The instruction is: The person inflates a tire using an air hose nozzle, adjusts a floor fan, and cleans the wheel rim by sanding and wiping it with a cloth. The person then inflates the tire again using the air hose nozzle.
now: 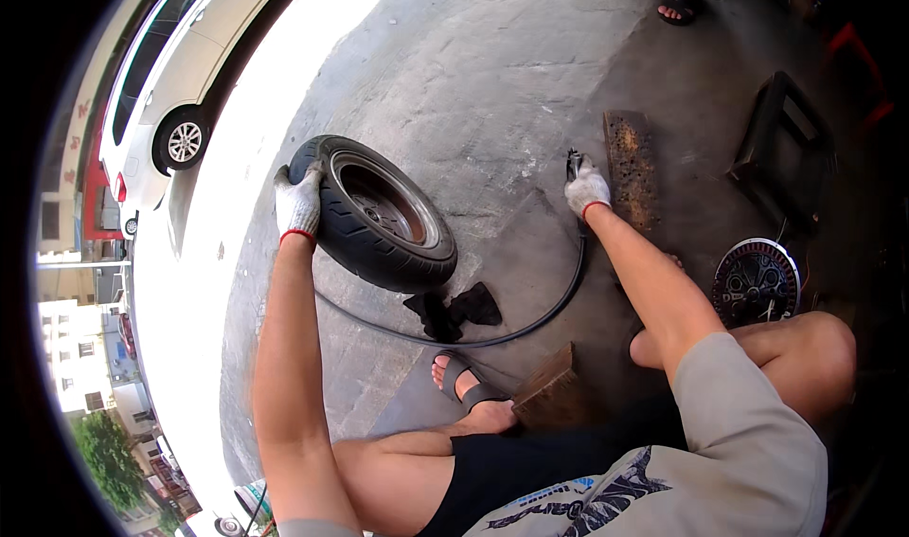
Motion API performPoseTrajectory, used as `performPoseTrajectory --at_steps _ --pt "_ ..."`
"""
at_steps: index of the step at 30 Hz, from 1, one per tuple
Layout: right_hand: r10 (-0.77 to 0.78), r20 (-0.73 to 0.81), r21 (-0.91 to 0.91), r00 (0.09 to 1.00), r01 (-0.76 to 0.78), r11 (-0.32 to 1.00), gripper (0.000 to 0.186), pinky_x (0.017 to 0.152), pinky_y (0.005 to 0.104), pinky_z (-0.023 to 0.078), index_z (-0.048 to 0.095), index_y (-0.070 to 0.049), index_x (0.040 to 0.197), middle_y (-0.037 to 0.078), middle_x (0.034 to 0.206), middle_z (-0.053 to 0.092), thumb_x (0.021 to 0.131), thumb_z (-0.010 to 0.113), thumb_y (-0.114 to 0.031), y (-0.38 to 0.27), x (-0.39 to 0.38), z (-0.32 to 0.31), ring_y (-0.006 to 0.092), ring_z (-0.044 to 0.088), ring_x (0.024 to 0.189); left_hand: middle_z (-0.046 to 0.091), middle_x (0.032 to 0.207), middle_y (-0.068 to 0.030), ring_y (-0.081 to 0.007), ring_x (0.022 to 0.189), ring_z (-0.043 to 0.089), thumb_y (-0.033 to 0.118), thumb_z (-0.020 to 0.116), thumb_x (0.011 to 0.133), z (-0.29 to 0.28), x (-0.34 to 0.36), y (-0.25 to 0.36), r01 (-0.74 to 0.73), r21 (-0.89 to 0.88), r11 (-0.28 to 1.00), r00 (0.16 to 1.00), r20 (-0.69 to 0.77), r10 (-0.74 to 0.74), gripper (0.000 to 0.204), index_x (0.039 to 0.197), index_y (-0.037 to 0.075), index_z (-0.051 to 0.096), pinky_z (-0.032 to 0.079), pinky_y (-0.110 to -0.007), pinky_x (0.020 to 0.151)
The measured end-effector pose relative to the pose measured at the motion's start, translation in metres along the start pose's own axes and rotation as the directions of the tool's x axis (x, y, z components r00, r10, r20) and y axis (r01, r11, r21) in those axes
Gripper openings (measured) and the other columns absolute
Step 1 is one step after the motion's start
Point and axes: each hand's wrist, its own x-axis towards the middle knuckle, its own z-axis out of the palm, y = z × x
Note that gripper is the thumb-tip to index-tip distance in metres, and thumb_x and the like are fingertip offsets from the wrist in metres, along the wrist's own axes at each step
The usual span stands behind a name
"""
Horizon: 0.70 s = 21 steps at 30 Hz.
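Item: small scooter wheel [379, 213], black tyre on a grey rim, standing tilted on the concrete floor [492, 73]. My left hand [298, 203], in a white work glove, is closed over the top of the tyre's tread, steadying it.

Item: black air hose [530, 324], curving across the floor from below the wheel round to my right. My right hand [586, 188], also gloved, is closed around the hose's end fitting [574, 164], held up off the ground, well apart from the wheel.

Progress, as I judge it: tyre already seated on the rim; the hose end not yet at the wheel (its valve I cannot make out), so inflation looks still to be done.

Nearby: black rags [454, 312] on the floor just below the wheel; a wooden block [549, 385] by my sandalled foot [462, 378]; a hub motor [755, 281] to my right; a rusty plate [632, 168].
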Motion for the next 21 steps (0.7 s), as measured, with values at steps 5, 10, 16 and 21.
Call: performPoseTrajectory --at_steps 5,10,16,21 --pt "-0.202 -0.049 0.318 0.978 0.207 0.925 0.054 0.094 0.0502 0.054 0.064 -0.013 0.133 0.027 0.119 0.066 0.079 0.068 -0.019 -0.025 -0.031 0.014 0.0439 0.065 0.109 0.057 0.142 -0.0300 -0.0353 0.130 0.059 0.042 0.077 0.084 0.013 0.002 0.015 0.011 0.019 1.000 1.000 0.006 -0.011 0.092 0.150 -0.010 0.041 0.046 -0.037 0.109" --pt "-0.525 0.152 0.638 0.838 0.322 0.699 0.046 0.093 0.0452 0.054 0.064 -0.012 0.134 0.021 0.117 0.071 0.089 0.067 -0.022 -0.104 -0.116 -0.014 0.0381 0.068 0.110 0.055 0.144 -0.0288 -0.0338 0.128 0.060 0.038 0.076 0.085 0.006 0.016 0.022 0.057 -0.034 0.998 0.998 0.036 -0.056 0.090 0.152 -0.010 0.038 0.048 -0.037 0.107" --pt "-0.675 0.224 0.737 0.703 0.331 0.589 0.041 0.093 0.0473 0.054 0.065 -0.013 0.131 0.021 0.114 0.072 0.091 0.064 -0.023 -0.130 -0.147 -0.016 0.0403 0.068 0.109 0.058 0.139 -0.0264 -0.0302 0.119 0.063 0.035 0.077 0.086 0.003 0.004 0.025 0.065 -0.044 0.997 0.998 0.004 -0.065 0.087 0.151 -0.008 0.039 0.053 -0.036 0.099" --pt "-0.658 0.332 0.665 0.675 0.327 0.671 0.040 0.093 0.0507 0.053 0.065 -0.008 0.128 0.026 0.110 0.071 0.093 0.062 -0.026 -0.150 -0.145 -0.015 0.0439 0.067 0.107 0.057 0.141 -0.0275 -0.0316 0.122 0.062 0.037 0.077 0.085 -0.004 0.000 0.022 0.088 -0.074 0.993 0.996 0.013 -0.088 0.090 0.152 -0.009 0.038 0.052 -0.037 0.101"
